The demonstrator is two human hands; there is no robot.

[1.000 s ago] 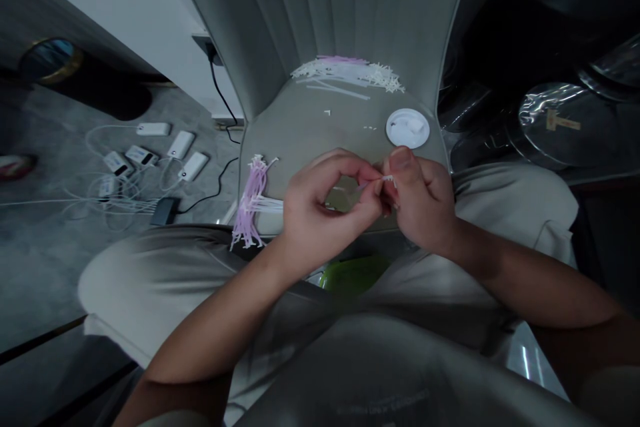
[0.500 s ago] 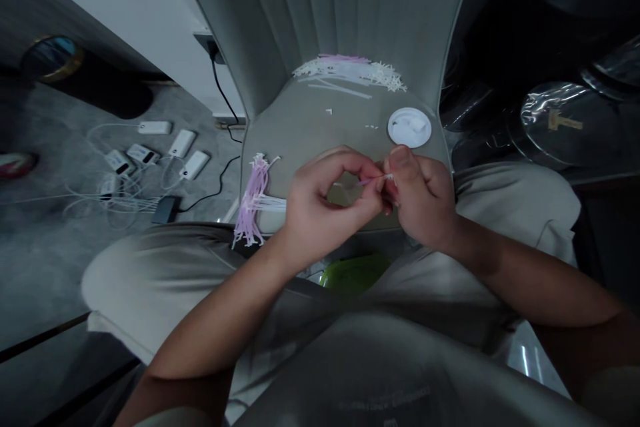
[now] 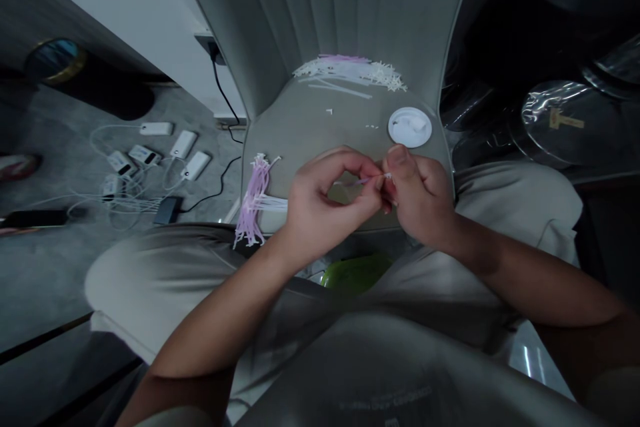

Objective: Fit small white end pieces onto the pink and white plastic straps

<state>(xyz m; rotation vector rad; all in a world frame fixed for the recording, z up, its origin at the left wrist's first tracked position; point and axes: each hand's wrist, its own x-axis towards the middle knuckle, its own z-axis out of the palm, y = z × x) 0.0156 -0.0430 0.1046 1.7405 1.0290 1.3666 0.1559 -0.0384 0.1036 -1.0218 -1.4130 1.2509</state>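
Observation:
My left hand point(image 3: 325, 203) pinches a thin pink stick point(image 3: 365, 181) between thumb and forefinger. Touching it at the fingertips, my right hand point(image 3: 423, 193) is closed on a small white piece point(image 3: 387, 175) at the stick's end. Both hands are over the front of a grey chair seat point(image 3: 300, 127). Left of them lies a bundle of pink sticks point(image 3: 254, 197) with white ends, across several white sticks point(image 3: 273, 203). A round white dish point(image 3: 409, 127) sits beyond my right hand. White and pink pieces point(image 3: 350, 71) are heaped by the backrest.
Small white bits point(image 3: 371, 126) lie on the seat. On the floor at left are white devices point(image 3: 183, 145) with tangled cables, a black adapter point(image 3: 167, 210) and a dark cylinder point(image 3: 90, 80). Something green point(image 3: 355, 272) shows below the seat. Clear plastic-covered round items point(image 3: 560, 121) stand at right.
Both hands keep almost the same position, and the white piece shows less between the fingertips. A dark flat object has come into view on the floor at the far left.

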